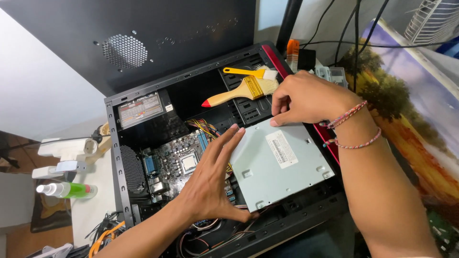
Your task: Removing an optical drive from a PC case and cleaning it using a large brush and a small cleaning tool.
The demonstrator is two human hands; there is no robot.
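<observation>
Between my two hands lies the grey metal drive (279, 162), flat over the open computer case (114, 157). My left hand (210, 184) presses its near edge with a released, flat grip, fingers spread. My right hand (306, 98) pinches the far corner, grasping it lightly. I judge I am seating the drive; sliding it level comes next, keeping clear of the coloured wires (205, 126) beyond my left fingers.

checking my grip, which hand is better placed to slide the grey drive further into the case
Left hand, probably: its palm lies flat against the grey drive's near edge. The right hand only pinches the far corner.
</observation>
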